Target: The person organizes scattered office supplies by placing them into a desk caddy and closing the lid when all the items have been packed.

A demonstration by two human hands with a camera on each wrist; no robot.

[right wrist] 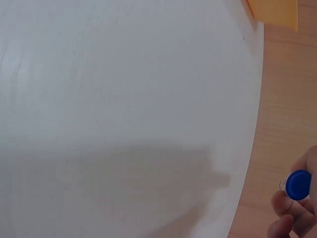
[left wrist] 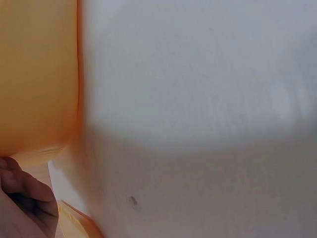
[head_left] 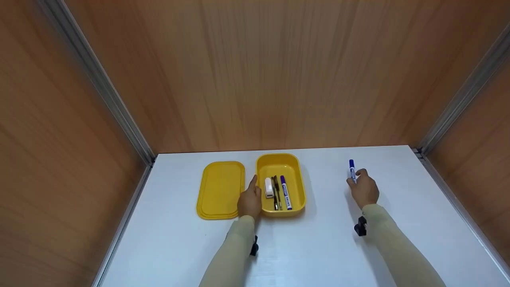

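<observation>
A blue-capped whiteboard marker (head_left: 352, 170) with a white labelled barrel stands nearly upright, cap up, pinched in the fingers of the right hand (head_left: 364, 191). A yellow plastic box (head_left: 297, 189) with rounded corners sits open, its near-left rim against the left hand (head_left: 249, 201). Inside, just right of that hand, lie a white eraser (head_left: 269, 187), two dark pens (head_left: 276, 193) and a second blue marker (head_left: 285, 192), side by side.

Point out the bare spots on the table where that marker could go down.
Bare table: between the yellow box and the right hand holding the marker; also left of the lid. Crowded: around the left hand.
</observation>
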